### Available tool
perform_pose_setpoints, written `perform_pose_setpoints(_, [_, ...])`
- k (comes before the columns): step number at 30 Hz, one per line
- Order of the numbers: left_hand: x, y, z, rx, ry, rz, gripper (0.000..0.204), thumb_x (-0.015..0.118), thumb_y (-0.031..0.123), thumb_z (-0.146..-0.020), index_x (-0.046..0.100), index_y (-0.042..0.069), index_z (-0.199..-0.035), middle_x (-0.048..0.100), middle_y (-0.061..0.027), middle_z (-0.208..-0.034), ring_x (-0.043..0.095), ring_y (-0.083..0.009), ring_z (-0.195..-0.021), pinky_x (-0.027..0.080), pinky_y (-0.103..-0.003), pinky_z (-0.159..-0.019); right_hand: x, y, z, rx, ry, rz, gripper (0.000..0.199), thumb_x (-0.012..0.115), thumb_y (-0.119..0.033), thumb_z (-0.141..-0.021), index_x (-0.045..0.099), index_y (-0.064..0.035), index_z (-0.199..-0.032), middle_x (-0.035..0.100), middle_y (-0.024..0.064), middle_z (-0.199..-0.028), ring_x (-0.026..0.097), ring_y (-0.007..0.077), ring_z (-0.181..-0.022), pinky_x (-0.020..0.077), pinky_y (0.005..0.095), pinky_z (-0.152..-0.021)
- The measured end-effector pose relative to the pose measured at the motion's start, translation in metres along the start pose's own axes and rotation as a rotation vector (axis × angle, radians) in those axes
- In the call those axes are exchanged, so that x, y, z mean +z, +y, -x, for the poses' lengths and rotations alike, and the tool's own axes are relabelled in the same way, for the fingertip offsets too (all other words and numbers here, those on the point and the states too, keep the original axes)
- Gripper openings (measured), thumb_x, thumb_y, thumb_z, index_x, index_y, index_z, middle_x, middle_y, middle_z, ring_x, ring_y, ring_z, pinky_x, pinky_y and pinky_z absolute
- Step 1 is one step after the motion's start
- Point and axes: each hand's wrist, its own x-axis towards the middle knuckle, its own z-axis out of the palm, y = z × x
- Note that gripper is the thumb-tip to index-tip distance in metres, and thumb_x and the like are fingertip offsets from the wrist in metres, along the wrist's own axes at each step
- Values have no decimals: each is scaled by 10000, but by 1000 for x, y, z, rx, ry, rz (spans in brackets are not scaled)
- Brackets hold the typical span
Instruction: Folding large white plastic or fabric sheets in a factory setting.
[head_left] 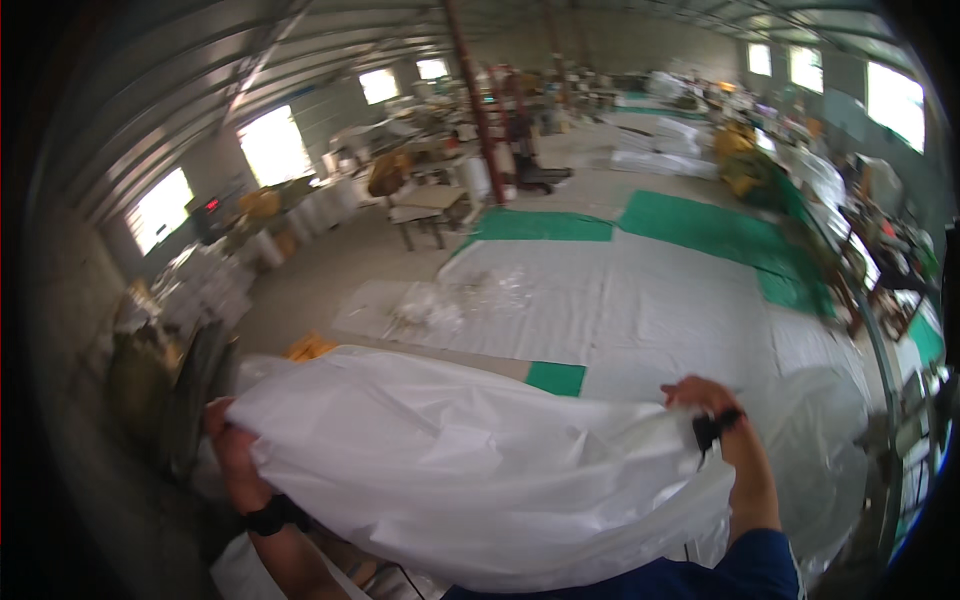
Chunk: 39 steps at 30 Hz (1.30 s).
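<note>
A wide white plastic sheet [470,460] is spread in front of my body, puffed and creased, between my raised arms. My left hand [230,438] is closed around its left edge, with part of the fingers behind the sheet. At the upper right corner my right hand [703,396] has its fingers curled at the edge, somewhat blurred. Dark bands with a small device circle both wrists. Below the sheet, my lap area is mostly hidden.
White sheeting [680,300] with green pieces [690,230] covers the floor ahead. Crumpled clear plastic [450,305] lies on it. A red post [475,100] and a small table [430,200] stand beyond. A metal rail [875,350] runs along the right.
</note>
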Motion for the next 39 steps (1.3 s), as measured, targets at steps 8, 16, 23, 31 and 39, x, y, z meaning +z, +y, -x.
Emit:
perform_pose_setpoints(8, [-78, -100, 117, -659, -74, -170, 118, 602, 96, -713, 628, 29, -807, 584, 19, -690, 512, -58, -625, 417, -226, -570, 238, 5, -11, 110, -432, 173, 388, 656, -192, -691, 653, -45, -1051, 680, 5, -941, 586, 143, -870, 436, 289, -834])
perform_pose_setpoints(16, [-27, -221, 155, -605, -726, -830, 572, 602, 238, -766, 463, 68, -1294, 501, -196, -1278, 473, -344, -1183, 381, -416, -994, 31, -293, 68, -612, 817, -139, 183, 593, -141, -829, 642, 30, -871, 567, 74, -773, 537, 176, -697, 438, 290, -652])
perform_pose_setpoints(23, [163, -225, 176, -592, -1331, 38, 509, 512, 442, -906, 532, 70, -1253, 542, -157, -1264, 496, -258, -1172, 351, -328, -1009, 34, -341, 154, -442, 1088, 449, 210, 610, 105, -631, 662, 3, -807, 555, 74, -637, 520, 172, -537, 398, 265, -519])
perform_pose_setpoints(31, [144, -197, 209, -722, -1405, 36, 542, 590, 562, -802, 649, 131, -1126, 640, -123, -1111, 571, -267, -1059, 410, -343, -930, 19, -255, 243, 35, 1320, 322, 172, 559, 123, -673, 626, 57, -817, 558, 85, -673, 520, 138, -607, 399, 257, -559])
perform_pose_setpoints(39, [208, -308, 159, -218, -1153, -631, 381, 466, 394, -898, 649, 59, -902, 632, -174, -859, 595, -219, -844, 450, -375, -767, 19, -138, 231, 99, 1132, 288, 41, 623, -8, -758, 633, 30, -745, 582, 103, -652, 557, 123, -652, 459, 280, -593])
